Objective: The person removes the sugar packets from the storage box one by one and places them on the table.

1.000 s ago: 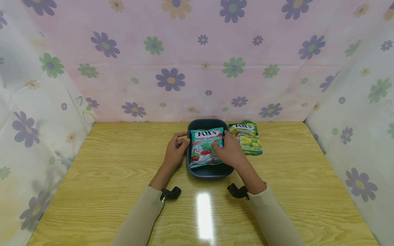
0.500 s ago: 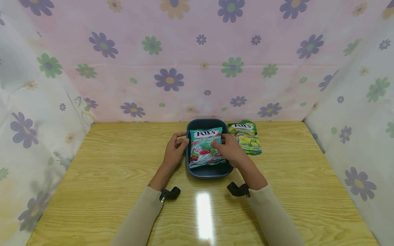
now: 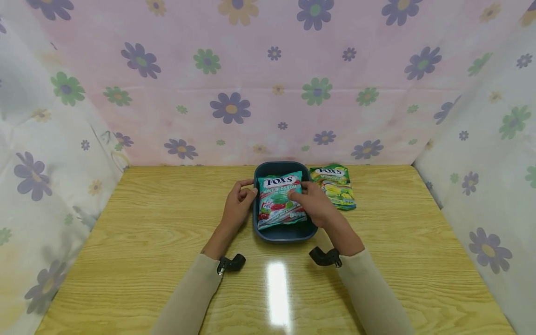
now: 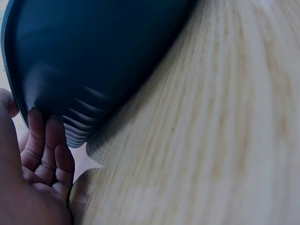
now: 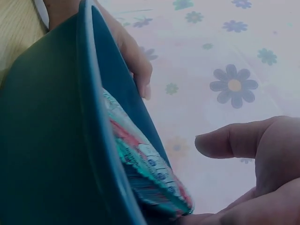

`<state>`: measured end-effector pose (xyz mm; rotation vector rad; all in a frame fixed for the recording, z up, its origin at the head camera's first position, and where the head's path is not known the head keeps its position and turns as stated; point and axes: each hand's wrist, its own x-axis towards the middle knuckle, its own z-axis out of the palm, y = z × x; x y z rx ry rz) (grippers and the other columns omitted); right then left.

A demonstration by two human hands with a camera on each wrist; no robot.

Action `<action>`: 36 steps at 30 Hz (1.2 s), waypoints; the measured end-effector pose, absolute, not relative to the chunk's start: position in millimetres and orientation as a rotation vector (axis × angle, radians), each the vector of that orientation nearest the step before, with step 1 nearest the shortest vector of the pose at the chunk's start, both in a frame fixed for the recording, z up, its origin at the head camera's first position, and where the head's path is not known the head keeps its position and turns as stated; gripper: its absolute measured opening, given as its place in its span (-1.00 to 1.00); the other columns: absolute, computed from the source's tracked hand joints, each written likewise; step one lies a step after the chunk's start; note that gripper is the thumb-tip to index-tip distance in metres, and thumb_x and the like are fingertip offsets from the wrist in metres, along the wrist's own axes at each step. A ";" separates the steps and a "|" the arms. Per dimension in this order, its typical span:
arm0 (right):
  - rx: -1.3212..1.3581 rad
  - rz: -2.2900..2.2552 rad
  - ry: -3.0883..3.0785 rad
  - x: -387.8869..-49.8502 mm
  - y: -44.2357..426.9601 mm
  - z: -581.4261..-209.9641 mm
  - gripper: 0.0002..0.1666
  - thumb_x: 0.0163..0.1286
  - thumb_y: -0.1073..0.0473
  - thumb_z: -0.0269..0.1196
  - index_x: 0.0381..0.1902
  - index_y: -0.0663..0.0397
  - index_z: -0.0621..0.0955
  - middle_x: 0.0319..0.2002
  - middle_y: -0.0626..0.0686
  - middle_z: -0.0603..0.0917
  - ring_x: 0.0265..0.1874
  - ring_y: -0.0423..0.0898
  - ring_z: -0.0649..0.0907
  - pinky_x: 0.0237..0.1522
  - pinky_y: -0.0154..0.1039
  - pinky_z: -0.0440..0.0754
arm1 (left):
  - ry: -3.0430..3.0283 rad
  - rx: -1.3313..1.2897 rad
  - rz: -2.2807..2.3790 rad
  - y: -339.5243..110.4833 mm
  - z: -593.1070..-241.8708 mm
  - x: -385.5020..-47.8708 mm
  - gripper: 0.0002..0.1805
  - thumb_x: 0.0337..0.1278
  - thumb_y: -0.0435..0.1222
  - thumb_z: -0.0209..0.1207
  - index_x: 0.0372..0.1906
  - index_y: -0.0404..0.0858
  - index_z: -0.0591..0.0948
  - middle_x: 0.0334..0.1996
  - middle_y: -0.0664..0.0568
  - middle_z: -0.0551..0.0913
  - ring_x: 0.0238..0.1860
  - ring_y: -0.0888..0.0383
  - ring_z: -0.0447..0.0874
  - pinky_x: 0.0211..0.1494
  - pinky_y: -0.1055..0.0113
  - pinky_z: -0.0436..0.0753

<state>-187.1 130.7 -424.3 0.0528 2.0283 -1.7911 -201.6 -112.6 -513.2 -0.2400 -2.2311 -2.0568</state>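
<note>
In the head view, a dark blue plastic basket (image 3: 286, 235) stands on the table. Inside it lies a teal FOX'S Mint Blossom candy bag (image 3: 278, 200), face up. My left hand (image 3: 237, 207) grips the basket's left rim, its fingertips against the ribbed outer wall (image 4: 75, 56) in the left wrist view. My right hand (image 3: 318, 204) reaches over the right rim. Its fingers touch the bag's right edge, partly hidden between bag and wall. In the right wrist view its thumb (image 5: 225, 140) is straight and apart from the candy bag (image 5: 150, 164).
A green and yellow FOX'S candy bag (image 3: 335, 186) lies on the table just right of the basket. Flowered cloth (image 3: 230, 107) rises behind the wooden table (image 3: 167, 223) and along both sides. A bright reflection shows at the table's front.
The candy bag in the basket has shifted slightly, its lower right part now a little higher. My right fingers and thumb have moved slightly along its right edge. The left hand keeps its place.
</note>
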 end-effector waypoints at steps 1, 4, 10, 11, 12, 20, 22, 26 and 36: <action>0.051 -1.797 2.019 -187.0 130.3 -425.3 -0.06 0.64 0.19 0.15 0.68 0.34 -0.11 0.54 0.39 0.24 0.42 0.26 0.43 0.47 0.16 0.38 | -2.232 -0.238 -2.059 -112.6 -513.0 -201.6 -0.59 0.61 -0.21 0.16 0.38 -0.26 0.54 -0.33 -0.33 0.69 -0.36 0.17 0.51 -0.12 0.37 0.43; 0.037 -1.804 2.008 -186.9 128.1 -429.3 -0.04 0.63 0.22 0.16 0.68 0.26 -0.16 0.52 0.37 0.21 0.36 0.22 0.45 0.44 0.13 0.41 | -2.230 -0.237 -2.061 -112.6 -513.3 -202.1 -0.57 0.61 -0.23 0.16 0.40 -0.29 0.52 -0.30 -0.35 0.70 -0.36 0.19 0.52 -0.12 0.39 0.44; 0.043 -1.820 2.051 -186.3 123.5 -435.3 -0.02 0.60 0.26 0.21 0.67 0.16 -0.14 0.45 0.34 0.29 0.25 0.16 0.52 0.33 0.06 0.48 | -2.215 -0.253 -2.072 -113.0 -515.5 -204.0 -0.55 0.61 -0.26 0.15 0.42 -0.33 0.50 -0.33 -0.30 0.69 -0.37 0.18 0.52 -0.13 0.38 0.44; 0.048 -1.829 2.058 -186.2 123.0 -436.1 -0.03 0.59 0.26 0.22 0.67 0.15 -0.12 0.44 0.33 0.32 0.23 0.16 0.54 0.31 0.04 0.50 | -2.217 -0.251 -2.072 -112.8 -515.4 -204.1 -0.56 0.61 -0.26 0.15 0.42 -0.33 0.50 -0.35 -0.26 0.70 -0.38 0.19 0.52 -0.13 0.38 0.44; 0.047 -1.832 2.072 -186.1 122.4 -436.9 -0.04 0.59 0.27 0.23 0.66 0.16 -0.10 0.41 0.34 0.35 0.21 0.15 0.55 0.28 0.03 0.53 | -2.216 -0.250 -2.071 -112.8 -515.6 -204.4 -0.57 0.61 -0.25 0.15 0.41 -0.32 0.51 -0.36 -0.22 0.69 -0.38 0.19 0.52 -0.13 0.38 0.44; 0.053 -1.810 2.193 -184.0 117.1 -440.1 0.00 0.53 0.36 0.28 0.66 0.21 -0.06 0.35 0.37 0.43 0.17 0.20 0.60 0.22 0.04 0.58 | -2.211 -0.262 -2.062 -112.9 -514.5 -202.7 -0.58 0.61 -0.23 0.16 0.39 -0.32 0.53 -0.41 -0.17 0.66 -0.41 0.19 0.48 -0.16 0.37 0.42; 0.057 -1.810 2.201 -183.1 116.0 -440.2 0.02 0.52 0.38 0.28 0.67 0.20 -0.08 0.38 0.38 0.40 0.21 0.22 0.57 0.27 0.10 0.55 | -2.217 -0.261 -2.064 -112.6 -511.6 -201.0 -0.57 0.61 -0.25 0.15 0.39 -0.34 0.52 -0.41 -0.19 0.65 -0.42 0.18 0.47 -0.17 0.36 0.41; 0.049 -1.838 2.185 -182.2 115.3 -440.5 0.03 0.51 0.41 0.27 0.68 0.20 -0.10 0.41 0.40 0.36 0.23 0.25 0.55 0.30 0.14 0.53 | -2.227 -0.257 -2.055 -112.0 -510.7 -200.4 -0.58 0.61 -0.24 0.15 0.39 -0.30 0.52 -0.41 -0.24 0.64 -0.42 0.17 0.47 -0.17 0.35 0.42; 0.093 -1.873 2.189 -181.7 113.1 -442.5 0.06 0.47 0.46 0.29 0.68 0.21 -0.07 0.43 0.38 0.34 0.23 0.26 0.55 0.29 0.14 0.55 | -2.216 -0.262 -2.068 -112.1 -513.9 -201.4 -0.58 0.62 -0.25 0.14 0.40 -0.32 0.51 -0.33 -0.41 0.66 -0.39 0.21 0.51 -0.14 0.39 0.44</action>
